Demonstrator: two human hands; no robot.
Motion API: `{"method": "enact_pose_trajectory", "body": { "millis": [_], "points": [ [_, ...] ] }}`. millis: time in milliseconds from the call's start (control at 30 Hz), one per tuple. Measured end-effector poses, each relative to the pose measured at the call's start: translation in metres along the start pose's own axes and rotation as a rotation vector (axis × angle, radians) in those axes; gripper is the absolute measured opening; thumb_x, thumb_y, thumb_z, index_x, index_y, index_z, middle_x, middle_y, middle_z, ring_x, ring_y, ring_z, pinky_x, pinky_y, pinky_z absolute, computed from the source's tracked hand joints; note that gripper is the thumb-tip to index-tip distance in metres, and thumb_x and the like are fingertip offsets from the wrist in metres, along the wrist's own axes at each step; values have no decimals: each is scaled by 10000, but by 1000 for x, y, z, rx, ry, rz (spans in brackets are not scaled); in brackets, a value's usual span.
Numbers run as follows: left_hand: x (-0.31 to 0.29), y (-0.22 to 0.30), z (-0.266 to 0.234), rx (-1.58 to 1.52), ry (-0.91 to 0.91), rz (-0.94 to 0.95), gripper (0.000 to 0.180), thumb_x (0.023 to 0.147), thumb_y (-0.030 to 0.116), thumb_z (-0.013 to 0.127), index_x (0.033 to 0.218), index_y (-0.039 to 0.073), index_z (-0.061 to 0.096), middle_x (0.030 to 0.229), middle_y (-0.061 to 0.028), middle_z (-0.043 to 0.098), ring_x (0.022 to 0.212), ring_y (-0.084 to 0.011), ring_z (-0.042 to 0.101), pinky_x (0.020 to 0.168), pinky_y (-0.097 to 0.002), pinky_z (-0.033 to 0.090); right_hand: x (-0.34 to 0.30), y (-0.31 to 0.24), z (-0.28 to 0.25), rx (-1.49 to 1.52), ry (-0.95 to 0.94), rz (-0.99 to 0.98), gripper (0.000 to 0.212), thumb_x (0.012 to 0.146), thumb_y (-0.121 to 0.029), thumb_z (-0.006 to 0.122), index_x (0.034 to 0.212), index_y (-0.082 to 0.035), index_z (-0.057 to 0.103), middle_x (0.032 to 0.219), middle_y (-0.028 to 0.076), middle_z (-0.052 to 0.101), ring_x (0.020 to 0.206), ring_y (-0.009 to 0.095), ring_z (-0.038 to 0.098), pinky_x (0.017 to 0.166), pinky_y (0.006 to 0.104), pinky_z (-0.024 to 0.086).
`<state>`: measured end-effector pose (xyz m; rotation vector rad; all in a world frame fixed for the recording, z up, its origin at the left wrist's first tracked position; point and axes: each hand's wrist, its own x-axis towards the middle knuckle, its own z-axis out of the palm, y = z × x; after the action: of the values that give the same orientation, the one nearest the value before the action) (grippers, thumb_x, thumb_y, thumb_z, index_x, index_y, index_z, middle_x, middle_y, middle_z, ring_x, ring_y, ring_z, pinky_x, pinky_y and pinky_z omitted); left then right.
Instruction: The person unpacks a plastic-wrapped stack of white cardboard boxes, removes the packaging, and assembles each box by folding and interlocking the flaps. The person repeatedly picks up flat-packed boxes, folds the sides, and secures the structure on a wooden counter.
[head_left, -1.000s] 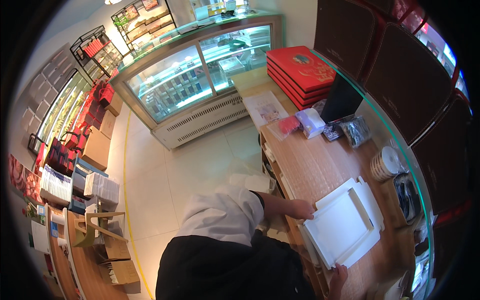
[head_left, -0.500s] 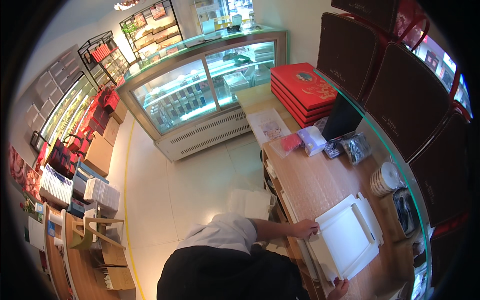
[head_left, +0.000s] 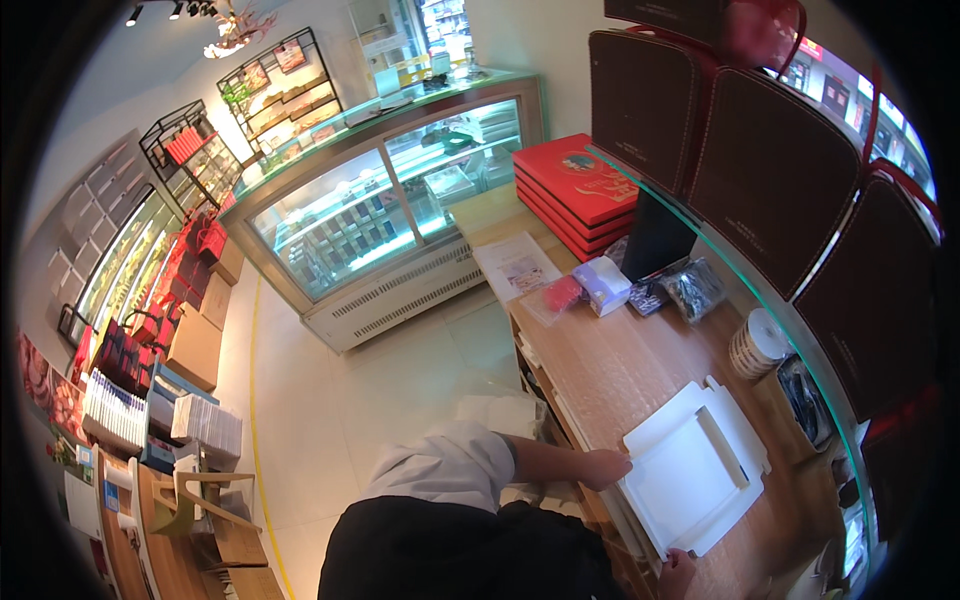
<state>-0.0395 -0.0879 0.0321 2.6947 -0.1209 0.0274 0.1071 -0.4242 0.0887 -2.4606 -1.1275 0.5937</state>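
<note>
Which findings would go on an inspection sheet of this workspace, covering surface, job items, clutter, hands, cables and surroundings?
Surface: wooden counter, lightly glossy.
Job's things: white cardboard box, open, flaps spread along its right side.
Clutter: stacked red boxes, purple-and-white pack, bagged dark items, white-topped roll.
Hands: left hand at the box's left edge; right hand at its near corner; grip unclear.
Cables: nothing seen.
Surroundings: lit display case, brown bags, chair.
</note>
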Motion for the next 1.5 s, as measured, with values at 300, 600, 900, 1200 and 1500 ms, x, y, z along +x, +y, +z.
{"method": "enact_pose_trajectory", "body": {
  "millis": [300,600,900,1200,1500],
  "points": [
    [16,19,-21,218,-274,13,63,756,97,568,752,36,582,856,-137,587,796,-301,603,727,-440,474,-8,10,32,-92,356,-220,112,698,-24,604,800,-41,563,806,138,524,836,343,512,725,439,421],
    [40,24,-44,326,-166,423,70,743,148,605,773,85,612,782,-72,578,846,-235,545,777,-353,421,25,4,-28,-271,-140,-430,80,711,-75,603,772,-67,654,820,117,630,909,298,565,870,412,414],
    [60,31,-54,237,-341,240,163,862,100,487,1008,50,540,916,-178,610,896,-309,577,804,-414,441,39,-4,-26,-233,-120,-261,181,811,-77,577,988,-59,614,1004,138,623,1023,284,558,935,406,364],
    [51,29,-63,350,-254,494,281,859,320,579,740,68,607,741,-77,620,834,-236,570,776,-385,391,21,-9,-28,-288,-82,-405,197,853,-255,555,832,-76,633,885,98,649,915,278,591,894,400,396],
    [60,77,-58,377,-206,425,309,875,320,570,651,118,635,646,-74,623,707,-248,589,746,-391,386,30,-18,10,-243,129,-424,51,805,-111,583,847,-88,601,876,89,590,861,281,552,788,393,435]
  ]
}}
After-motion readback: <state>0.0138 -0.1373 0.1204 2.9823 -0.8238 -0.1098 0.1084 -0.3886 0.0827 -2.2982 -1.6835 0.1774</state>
